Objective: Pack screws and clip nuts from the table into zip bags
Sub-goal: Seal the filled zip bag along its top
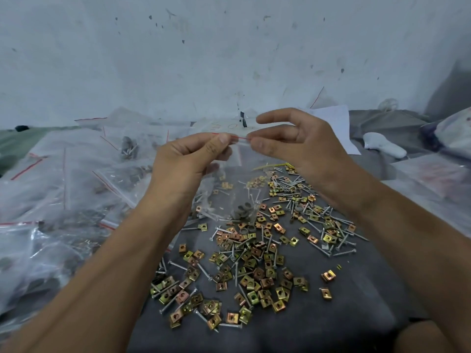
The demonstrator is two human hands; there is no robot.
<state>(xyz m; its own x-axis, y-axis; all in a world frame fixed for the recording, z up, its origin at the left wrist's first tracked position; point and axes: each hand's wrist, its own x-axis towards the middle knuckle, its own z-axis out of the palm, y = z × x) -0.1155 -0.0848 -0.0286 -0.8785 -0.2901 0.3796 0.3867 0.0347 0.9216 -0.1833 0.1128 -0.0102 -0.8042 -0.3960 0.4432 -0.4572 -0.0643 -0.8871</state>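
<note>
Dark grey cloth [318, 314] is covering the table across the lower middle of the frame, under a scuffed whitish wall [229, 47]. At centre, the left hand [188, 159] is pinching the red-striped top edge of a clear zip bag [237, 197] between thumb and curled fingers, and the right hand [295, 146] is pinching the same strip just beside it with thumb and middle fingers, its forefinger lifting free above. The bag is hanging below both hands, transparent and crinkled, holding a few pale screws and some dark grey rings at its bottom, just above the pile. Beneath it, loose screws [334, 238] and yellow-gold and coppery clip nuts [254, 278] are lying scattered over the cloth from centre right to the bottom middle. Filled zip bags [63, 194] with red strips are heaping up along the left side. White paper [336, 123] is lying at the upper right, behind the right hand.
</note>
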